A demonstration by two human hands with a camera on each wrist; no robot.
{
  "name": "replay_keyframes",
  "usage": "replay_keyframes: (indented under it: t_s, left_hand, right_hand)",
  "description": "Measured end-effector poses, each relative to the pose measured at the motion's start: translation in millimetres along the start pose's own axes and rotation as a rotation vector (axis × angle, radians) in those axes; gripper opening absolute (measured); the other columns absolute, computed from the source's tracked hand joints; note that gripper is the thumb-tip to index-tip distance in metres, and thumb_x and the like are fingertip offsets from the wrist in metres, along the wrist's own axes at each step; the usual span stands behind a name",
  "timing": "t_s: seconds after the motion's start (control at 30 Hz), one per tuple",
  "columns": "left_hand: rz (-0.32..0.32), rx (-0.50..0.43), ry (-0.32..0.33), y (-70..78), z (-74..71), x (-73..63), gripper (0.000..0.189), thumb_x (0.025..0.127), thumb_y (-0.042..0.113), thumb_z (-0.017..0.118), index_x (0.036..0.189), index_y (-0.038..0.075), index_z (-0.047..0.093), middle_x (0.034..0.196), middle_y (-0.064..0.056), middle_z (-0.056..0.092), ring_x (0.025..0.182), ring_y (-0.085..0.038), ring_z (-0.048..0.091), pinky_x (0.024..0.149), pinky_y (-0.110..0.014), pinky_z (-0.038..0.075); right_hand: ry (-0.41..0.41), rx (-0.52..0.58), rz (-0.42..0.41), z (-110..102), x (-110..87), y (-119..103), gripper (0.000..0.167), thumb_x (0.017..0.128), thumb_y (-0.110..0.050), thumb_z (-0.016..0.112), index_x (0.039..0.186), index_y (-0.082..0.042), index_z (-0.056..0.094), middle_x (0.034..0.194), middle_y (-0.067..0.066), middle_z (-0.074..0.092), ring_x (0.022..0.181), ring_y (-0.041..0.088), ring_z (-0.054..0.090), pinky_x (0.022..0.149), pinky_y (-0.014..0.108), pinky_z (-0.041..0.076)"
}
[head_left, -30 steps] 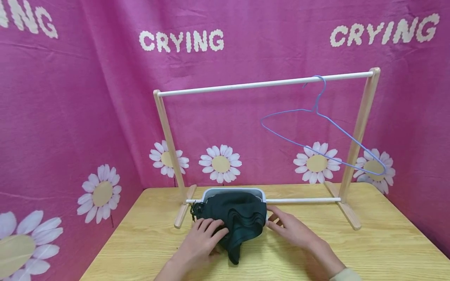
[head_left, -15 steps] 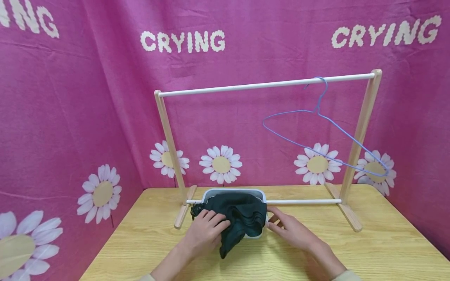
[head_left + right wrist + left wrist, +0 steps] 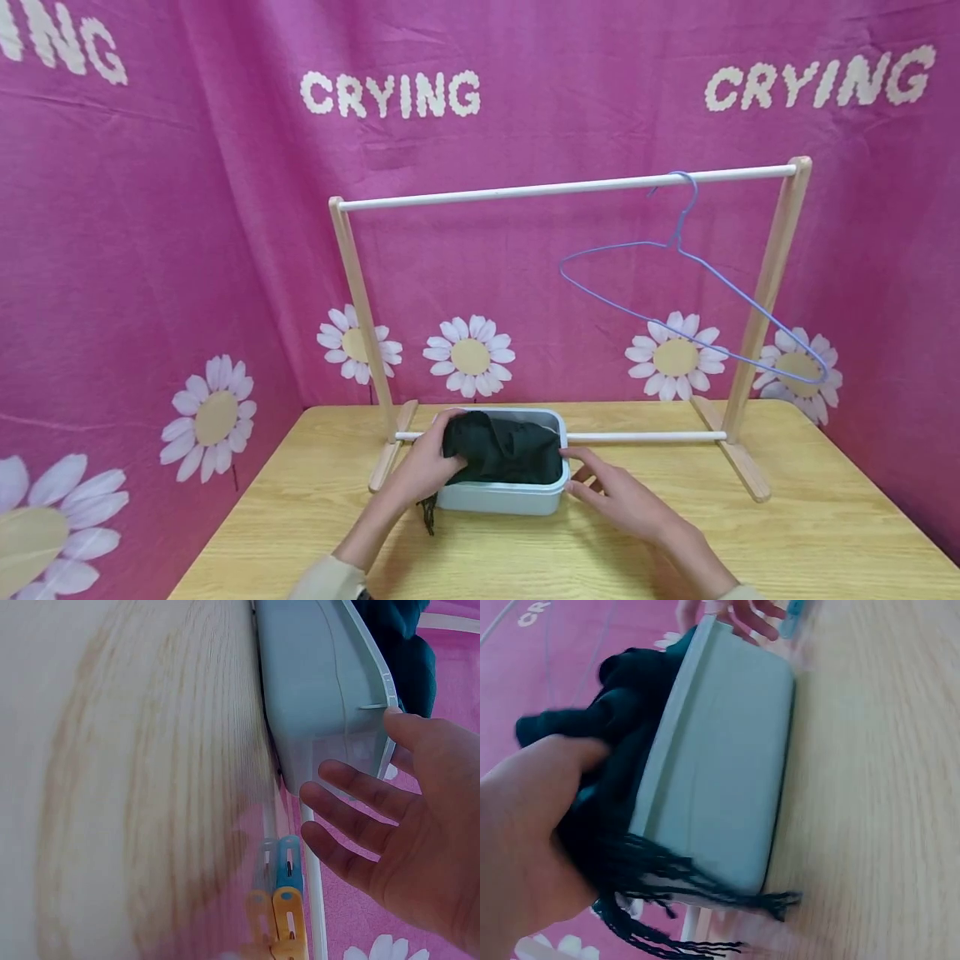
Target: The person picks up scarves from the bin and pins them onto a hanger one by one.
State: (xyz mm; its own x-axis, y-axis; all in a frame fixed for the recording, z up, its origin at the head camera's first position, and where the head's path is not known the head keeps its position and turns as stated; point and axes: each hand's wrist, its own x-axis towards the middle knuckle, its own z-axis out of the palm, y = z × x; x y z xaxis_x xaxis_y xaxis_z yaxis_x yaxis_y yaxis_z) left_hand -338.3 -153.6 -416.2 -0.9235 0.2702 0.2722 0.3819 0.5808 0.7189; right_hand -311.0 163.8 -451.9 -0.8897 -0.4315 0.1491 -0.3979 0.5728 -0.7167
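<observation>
A black scarf (image 3: 510, 450) lies bunched in a pale grey plastic basin (image 3: 498, 500) on the table. My left hand (image 3: 427, 462) grips the scarf's left part, thumb over the cloth in the head view. In the left wrist view the thumb of the left hand (image 3: 536, 795) sinks into the folds, and braided fringe (image 3: 690, 881) hangs down past the basin's end. My right hand (image 3: 618, 492) touches the basin's right end. The right wrist view shows the right hand (image 3: 420, 817) with its thumb at the rim and the other fingers extended beside the end wall.
Behind the basin stands a wooden rack with a white top rail (image 3: 525, 192). A blue wire hanger (image 3: 637, 312) hangs from the rail towards the right. Blue and orange clothespins (image 3: 289, 866) lie on the table beyond the right hand. A pink flowered curtain (image 3: 517, 275) surrounds the table.
My left hand has moved up and away from me with the scarf. The end draped over the basin's front now lies inside, baring the front wall. The right hand stays at the rim.
</observation>
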Motion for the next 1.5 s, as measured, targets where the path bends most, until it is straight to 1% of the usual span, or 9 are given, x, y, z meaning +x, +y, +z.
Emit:
replay_keyframes:
  t_s: [0.23, 0.33, 0.5, 0.6, 0.7, 0.97, 1.17, 1.33, 1.5]
  left_hand:
    - [0.14, 0.055, -0.21, 5.4, -2.8, -10.7, 0.115, 0.069, 0.036, 0.092, 0.158, 0.025, 0.02, 0.154, -0.011, 0.035, 0.14, -0.031, 0.037, 0.111, -0.058, 0.036]
    - [0.139, 0.164, -0.169, 9.4, 2.9, -16.2, 0.114, 0.069, 0.053, 0.087, 0.158, 0.035, 0.019, 0.153, -0.008, 0.038, 0.136, -0.03, 0.042, 0.107, -0.058, 0.041]
    - [0.085, 0.217, 0.01, 11.9, 12.3, -19.8, 0.085, 0.081, 0.072, 0.063, 0.153, 0.039, 0.031, 0.152, 0.0, 0.046, 0.133, -0.03, 0.05, 0.103, -0.057, 0.045]
    - [0.133, 0.189, 0.124, 11.2, 14.4, -19.1, 0.064, 0.093, 0.06, 0.057, 0.15, 0.038, 0.037, 0.148, 0.0, 0.052, 0.129, -0.029, 0.055, 0.1, -0.054, 0.048]
    - [0.267, 0.189, 0.202, 7.1, 15.4, -17.4, 0.05, 0.1, 0.034, 0.059, 0.148, 0.032, 0.042, 0.139, -0.003, 0.06, 0.118, -0.024, 0.063, 0.093, -0.047, 0.053]
    - [0.493, 0.136, 0.286, -11.0, 12.5, -14.3, 0.025, 0.091, -0.007, 0.065, 0.103, 0.014, 0.06, 0.104, -0.001, 0.064, 0.098, -0.014, 0.061, 0.083, -0.033, 0.055]
    - [0.414, 0.046, 0.121, -16.1, 0.5, -17.7, 0.015, 0.096, 0.013, 0.065, 0.108, 0.022, 0.067, 0.109, 0.005, 0.065, 0.106, -0.011, 0.06, 0.092, -0.032, 0.052]
    - [0.285, 0.042, -0.084, -15.0, -7.2, -26.9, 0.059, 0.084, 0.031, 0.08, 0.136, 0.031, 0.053, 0.138, 0.002, 0.055, 0.131, -0.024, 0.048, 0.105, -0.05, 0.044]
    - [0.399, 0.151, -0.029, -15.6, -1.3, -26.8, 0.046, 0.088, 0.024, 0.077, 0.131, 0.029, 0.061, 0.13, -0.003, 0.059, 0.119, -0.024, 0.056, 0.093, -0.042, 0.053]
  right_hand:
    - [0.02, -0.027, -0.028, -1.8, -1.0, -0.4, 0.051, 0.1, -0.04, 0.058, 0.145, -0.022, 0.043, 0.104, 0.003, 0.066, 0.089, 0.018, 0.064, 0.072, 0.025, 0.05]
    - [0.015, -0.028, -0.024, -2.6, -1.4, -0.1, 0.051, 0.099, -0.042, 0.058, 0.145, -0.023, 0.043, 0.104, 0.003, 0.066, 0.089, 0.018, 0.063, 0.072, 0.026, 0.05]
    - [0.013, -0.019, -0.022, -1.0, -1.8, 1.9, 0.052, 0.1, -0.04, 0.058, 0.146, -0.023, 0.042, 0.106, 0.005, 0.066, 0.09, 0.019, 0.063, 0.071, 0.027, 0.05]
    - [0.015, -0.011, -0.027, 0.0, -2.0, 2.2, 0.052, 0.1, -0.04, 0.058, 0.146, -0.022, 0.042, 0.106, 0.005, 0.066, 0.09, 0.02, 0.064, 0.071, 0.027, 0.05]
    - [0.018, -0.011, -0.024, 0.3, -2.4, 1.7, 0.051, 0.1, -0.039, 0.058, 0.146, -0.023, 0.042, 0.105, 0.005, 0.066, 0.089, 0.02, 0.064, 0.07, 0.027, 0.049]
    - [0.005, -0.009, -0.025, 0.4, -1.3, -0.3, 0.05, 0.1, -0.039, 0.058, 0.145, -0.024, 0.042, 0.105, 0.006, 0.065, 0.089, 0.021, 0.063, 0.07, 0.027, 0.049]
    - [0.009, -0.025, -0.038, 2.2, -0.2, 0.2, 0.049, 0.1, -0.041, 0.057, 0.145, -0.024, 0.043, 0.104, 0.003, 0.066, 0.089, 0.018, 0.063, 0.071, 0.026, 0.049]
    - [0.003, -0.026, -0.038, 2.8, -0.6, -0.1, 0.05, 0.101, -0.042, 0.056, 0.145, -0.023, 0.043, 0.104, 0.003, 0.066, 0.09, 0.017, 0.063, 0.071, 0.027, 0.049]
    - [0.008, -0.028, -0.025, 2.4, -1.6, 0.4, 0.05, 0.101, -0.042, 0.055, 0.146, -0.023, 0.043, 0.104, 0.003, 0.067, 0.091, 0.018, 0.063, 0.071, 0.027, 0.049]
